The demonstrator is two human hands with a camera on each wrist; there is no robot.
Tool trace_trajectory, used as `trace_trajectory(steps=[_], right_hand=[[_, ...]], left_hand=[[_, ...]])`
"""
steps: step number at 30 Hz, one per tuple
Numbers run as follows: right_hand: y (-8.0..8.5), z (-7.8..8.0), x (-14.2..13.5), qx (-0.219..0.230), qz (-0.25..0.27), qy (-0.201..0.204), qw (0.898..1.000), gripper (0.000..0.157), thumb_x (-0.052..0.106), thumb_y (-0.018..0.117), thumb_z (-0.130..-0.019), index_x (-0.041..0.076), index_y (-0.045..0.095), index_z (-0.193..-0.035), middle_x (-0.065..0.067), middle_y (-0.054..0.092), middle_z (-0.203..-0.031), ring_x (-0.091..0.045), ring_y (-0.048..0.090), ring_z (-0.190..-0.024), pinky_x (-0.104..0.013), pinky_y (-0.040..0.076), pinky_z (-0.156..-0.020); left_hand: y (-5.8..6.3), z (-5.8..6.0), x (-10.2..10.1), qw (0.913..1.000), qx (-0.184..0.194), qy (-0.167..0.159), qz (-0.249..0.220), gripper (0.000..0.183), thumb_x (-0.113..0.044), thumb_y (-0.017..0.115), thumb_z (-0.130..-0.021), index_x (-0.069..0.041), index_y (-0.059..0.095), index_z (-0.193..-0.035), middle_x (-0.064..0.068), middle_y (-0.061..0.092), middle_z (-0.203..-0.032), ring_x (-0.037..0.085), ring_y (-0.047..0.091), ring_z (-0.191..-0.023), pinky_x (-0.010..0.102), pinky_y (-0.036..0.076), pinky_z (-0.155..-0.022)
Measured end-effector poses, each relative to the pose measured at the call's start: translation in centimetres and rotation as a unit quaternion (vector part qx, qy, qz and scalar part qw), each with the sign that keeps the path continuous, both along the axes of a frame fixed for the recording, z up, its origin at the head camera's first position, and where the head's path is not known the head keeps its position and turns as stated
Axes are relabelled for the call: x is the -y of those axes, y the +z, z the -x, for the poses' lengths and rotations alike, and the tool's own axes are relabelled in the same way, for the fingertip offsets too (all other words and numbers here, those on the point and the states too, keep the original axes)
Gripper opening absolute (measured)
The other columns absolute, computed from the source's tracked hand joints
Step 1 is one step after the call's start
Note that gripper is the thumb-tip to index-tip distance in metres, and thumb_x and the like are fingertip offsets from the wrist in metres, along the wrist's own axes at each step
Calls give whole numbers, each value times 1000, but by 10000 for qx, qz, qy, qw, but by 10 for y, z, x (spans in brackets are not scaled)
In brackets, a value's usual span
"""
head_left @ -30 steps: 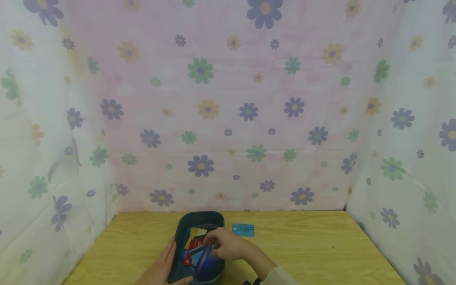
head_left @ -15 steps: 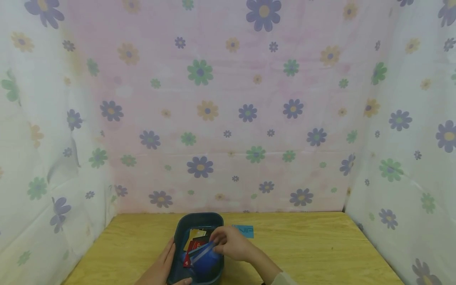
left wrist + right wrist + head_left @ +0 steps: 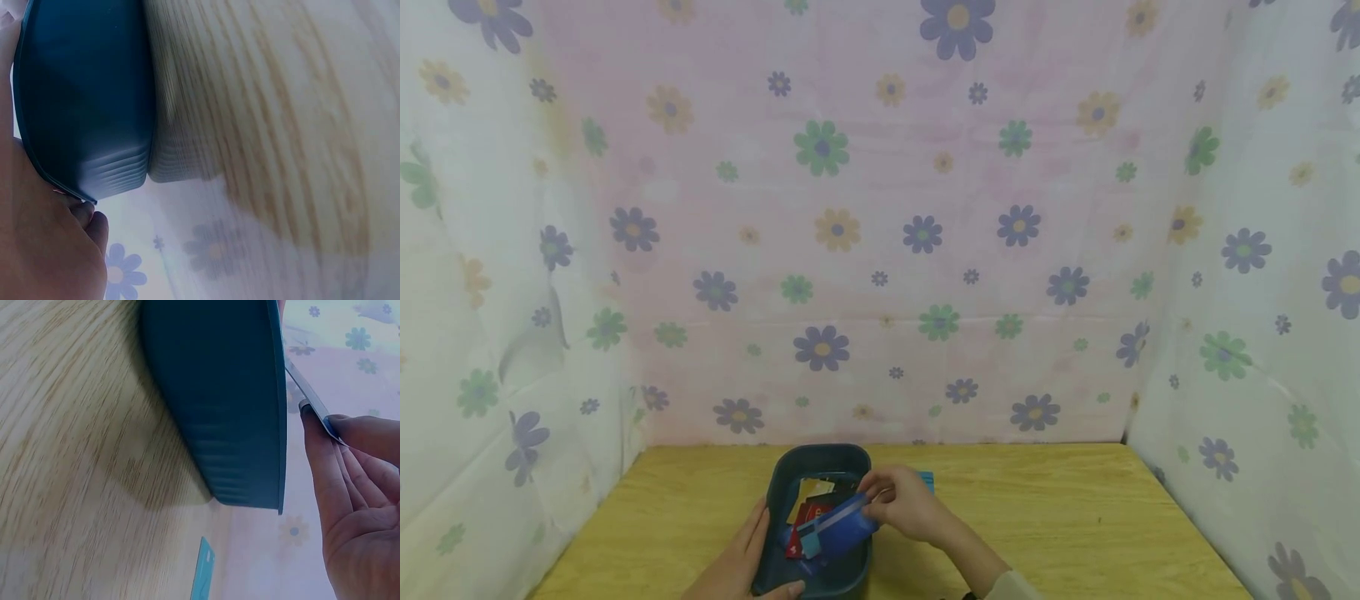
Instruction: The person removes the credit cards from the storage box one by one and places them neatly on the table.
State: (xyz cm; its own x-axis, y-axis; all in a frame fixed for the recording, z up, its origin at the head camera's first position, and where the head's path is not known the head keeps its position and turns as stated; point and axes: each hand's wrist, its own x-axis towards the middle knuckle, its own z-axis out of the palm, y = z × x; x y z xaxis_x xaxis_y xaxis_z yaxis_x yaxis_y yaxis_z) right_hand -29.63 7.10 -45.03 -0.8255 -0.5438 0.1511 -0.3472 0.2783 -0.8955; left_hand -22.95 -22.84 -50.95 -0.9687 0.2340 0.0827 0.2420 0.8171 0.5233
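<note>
Well, at the near end the left hand point(image 3: 739, 550) grips the dark bin point(image 3: 785, 487) by side and rim; should that loosen, the bin might slide. The right hand point(image 3: 906, 504) pinches a blue card point(image 3: 848, 531) over the bin's right rim; a slack pinch could drop it, or its edge might drag the red card point(image 3: 793, 546). Beyond, a turquoise card point(image 3: 203, 572) lies on the table point(image 3: 1037, 525).
</note>
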Motion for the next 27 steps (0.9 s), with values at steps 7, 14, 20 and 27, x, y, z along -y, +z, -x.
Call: trace_trajectory(steps=[7,14,20,27], right_hand=[[-4,2,-9,-95,102,-104,9998,22,4,74,-91,1,70,-112,-6,68,-105,-20,68,-94,-32,60,-80],[-6,2,-18,-73,125,-288,9995,26,4,74,-90,-3,70,-115,-8,68,-106,-23,69,-94,-32,60,-77],[-5,2,-24,15,180,-345,9992,24,4,74,-91,-1,70,-114,-10,69,-108,-24,69,-97,-33,61,-78],[-7,1,-35,125,297,-409,9986,27,6,74,-92,-4,68,-117,-13,68,-112,-26,68,-99,-35,61,-79]], left_hand=[[2,1,0,10000,27,-40,-9,123,-69,73,-81,10,19,-158,30,17,-166,54,37,-142,71,42,-103],[4,0,1,9999,153,-7,-4,123,-69,73,-81,10,20,-158,30,16,-166,55,37,-141,71,42,-103],[7,0,2,9997,253,36,38,123,-70,72,-81,9,19,-159,28,16,-166,54,37,-141,72,41,-103],[5,1,1,9998,164,-68,46,122,-69,73,-82,10,19,-158,29,16,-166,55,36,-142,70,43,-102]])
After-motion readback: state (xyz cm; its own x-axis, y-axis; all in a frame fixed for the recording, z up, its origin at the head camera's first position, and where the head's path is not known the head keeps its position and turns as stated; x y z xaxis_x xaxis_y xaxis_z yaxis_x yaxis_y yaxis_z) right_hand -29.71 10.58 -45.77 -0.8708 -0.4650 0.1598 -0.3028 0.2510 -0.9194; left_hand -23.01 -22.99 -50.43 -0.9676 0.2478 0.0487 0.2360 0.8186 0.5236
